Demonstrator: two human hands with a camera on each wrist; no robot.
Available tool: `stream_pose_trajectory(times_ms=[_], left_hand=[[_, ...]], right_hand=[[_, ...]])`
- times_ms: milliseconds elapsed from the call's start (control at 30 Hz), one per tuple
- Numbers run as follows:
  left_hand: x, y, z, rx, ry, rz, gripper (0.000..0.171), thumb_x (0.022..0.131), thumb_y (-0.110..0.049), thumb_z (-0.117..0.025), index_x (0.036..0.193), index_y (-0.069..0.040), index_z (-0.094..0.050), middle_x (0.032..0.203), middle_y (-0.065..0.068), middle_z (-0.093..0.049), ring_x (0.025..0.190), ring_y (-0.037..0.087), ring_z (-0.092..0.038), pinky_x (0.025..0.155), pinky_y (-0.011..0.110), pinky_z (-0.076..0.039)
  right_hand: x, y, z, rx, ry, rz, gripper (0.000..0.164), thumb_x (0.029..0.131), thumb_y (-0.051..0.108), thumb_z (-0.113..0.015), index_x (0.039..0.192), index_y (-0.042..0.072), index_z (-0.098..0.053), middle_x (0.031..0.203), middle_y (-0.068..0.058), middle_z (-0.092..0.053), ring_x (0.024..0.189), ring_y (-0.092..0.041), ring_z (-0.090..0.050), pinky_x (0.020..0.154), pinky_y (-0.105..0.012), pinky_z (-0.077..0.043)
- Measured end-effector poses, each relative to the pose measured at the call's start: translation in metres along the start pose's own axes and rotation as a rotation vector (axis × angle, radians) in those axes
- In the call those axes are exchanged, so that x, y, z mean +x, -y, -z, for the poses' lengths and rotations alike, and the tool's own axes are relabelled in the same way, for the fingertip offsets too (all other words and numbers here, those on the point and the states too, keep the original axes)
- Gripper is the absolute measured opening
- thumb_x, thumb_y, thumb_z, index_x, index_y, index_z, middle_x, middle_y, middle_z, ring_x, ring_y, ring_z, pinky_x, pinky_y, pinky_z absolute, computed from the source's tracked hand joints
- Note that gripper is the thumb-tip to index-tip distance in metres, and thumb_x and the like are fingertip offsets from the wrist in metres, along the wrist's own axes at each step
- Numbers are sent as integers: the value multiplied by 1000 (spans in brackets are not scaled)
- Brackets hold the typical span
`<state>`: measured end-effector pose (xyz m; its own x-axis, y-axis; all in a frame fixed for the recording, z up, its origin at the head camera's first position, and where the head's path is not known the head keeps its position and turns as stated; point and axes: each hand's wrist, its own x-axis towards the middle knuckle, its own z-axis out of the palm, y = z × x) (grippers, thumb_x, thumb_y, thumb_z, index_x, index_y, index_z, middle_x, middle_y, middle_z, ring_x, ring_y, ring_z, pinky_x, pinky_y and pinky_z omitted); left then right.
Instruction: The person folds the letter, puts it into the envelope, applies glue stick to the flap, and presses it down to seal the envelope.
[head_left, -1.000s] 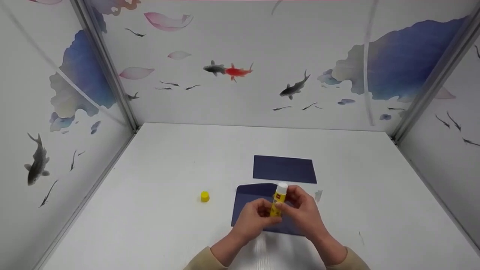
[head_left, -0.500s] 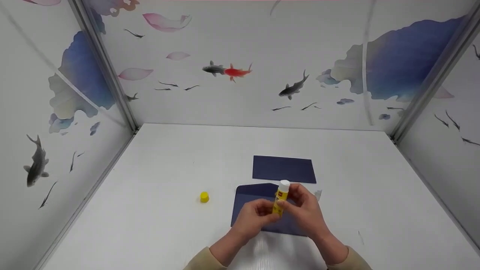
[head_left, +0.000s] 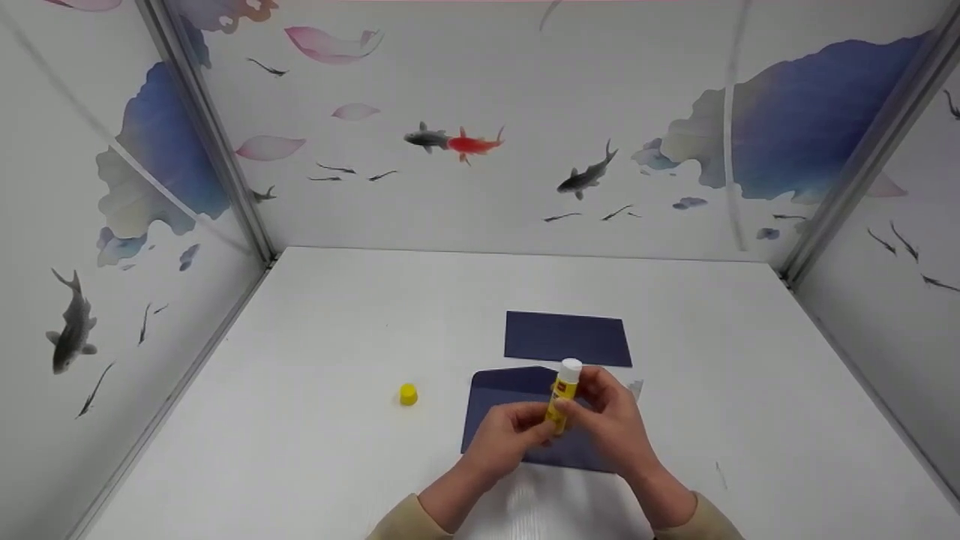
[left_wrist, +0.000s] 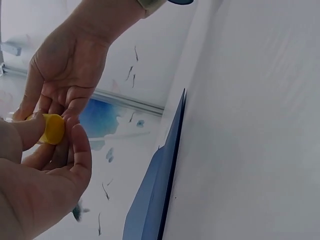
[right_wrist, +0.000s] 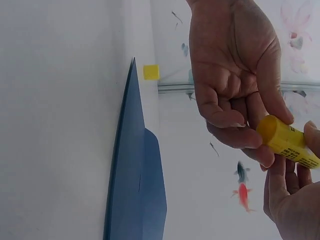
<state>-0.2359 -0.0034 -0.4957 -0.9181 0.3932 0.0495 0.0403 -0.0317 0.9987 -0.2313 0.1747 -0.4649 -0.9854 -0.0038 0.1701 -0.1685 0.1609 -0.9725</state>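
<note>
Both hands hold a yellow glue stick [head_left: 562,394] above a dark blue envelope, its uncapped white end pointing up and tilted slightly right. My left hand [head_left: 510,435] pinches the lower end between thumb and fingers. My right hand [head_left: 611,420] grips the body, its thumb on the near side. The right wrist view shows the left hand [right_wrist: 235,75] with its fingertips at the stick's round yellow base [right_wrist: 270,131]. Beneath the hands lies the envelope [head_left: 487,412], its flap at the far side; the hands cover part of it. A yellow cap [head_left: 408,394] stands left of the envelope.
A dark blue rectangular piece [head_left: 568,339] lies flat beyond the envelope. Partly behind the right hand is a small pale scrap [head_left: 636,388]. White walls with painted fish enclose the white table [head_left: 322,330] at the back and sides.
Both hands have raised the glue stick slightly and tilted its white end a little to the right. The envelope, the cap and the rectangular piece have stayed in place.
</note>
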Motion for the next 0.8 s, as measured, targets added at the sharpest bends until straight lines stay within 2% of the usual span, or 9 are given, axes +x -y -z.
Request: stream_pose_trajectory(times_ms=[167, 433, 567, 667, 733, 800], left_hand=[[-1, 0, -1, 66, -100, -3, 23, 88, -13, -81, 108, -4, -73, 104, 6, -74, 88, 12, -65, 79, 19, -58], [-2, 3, -5, 119, -144, -18, 25, 85, -13, -84, 105, -6, -70, 100, 3, -72, 84, 9, -63, 78, 17, -56], [-2, 3, -5, 127, -132, -21, 26, 86, -15, -83, 107, -7, -70, 102, 3, -72, 87, 9, -64, 80, 18, -57], [-1, 2, -3, 151, -98, -24, 34, 88, -20, -82, 117, -8, -69, 108, 3, -73, 93, 10, -66, 85, 21, -58], [0, 0, 0, 186, -74, -19, 38, 91, -24, -80, 124, -9, -68, 113, 3, -73, 99, 11, -67, 89, 24, -58], [0, -1, 4, 263, -57, -4, 39, 93, -26, -78, 127, -9, -67, 117, 4, -72, 105, 15, -68, 92, 28, -59]], right_hand=[[-1, -1, -2, 6, 22, -7, 35, 90, 4, -77, 121, 2, -62, 116, -11, -71, 104, -16, -67, 97, -19, -54], [-3, -2, -5, 21, 20, -17, 35, 89, 2, -77, 120, 1, -62, 117, -12, -71, 104, -15, -67, 101, -22, -53], [-3, -2, -5, 17, 15, -16, 35, 89, 3, -78, 121, 1, -63, 119, -12, -71, 105, -15, -67, 103, -25, -53], [-1, -3, -3, 4, -2, -7, 35, 90, 4, -77, 122, 2, -63, 121, -11, -71, 106, -13, -68, 104, -27, -54], [1, -4, 0, -4, -23, 5, 35, 91, 4, -76, 123, 2, -63, 121, -12, -70, 107, -12, -68, 103, -24, -54], [3, -6, 2, -7, -46, 16, 34, 92, 4, -75, 123, 1, -63, 121, -12, -70, 107, -11, -68, 100, -20, -53]])
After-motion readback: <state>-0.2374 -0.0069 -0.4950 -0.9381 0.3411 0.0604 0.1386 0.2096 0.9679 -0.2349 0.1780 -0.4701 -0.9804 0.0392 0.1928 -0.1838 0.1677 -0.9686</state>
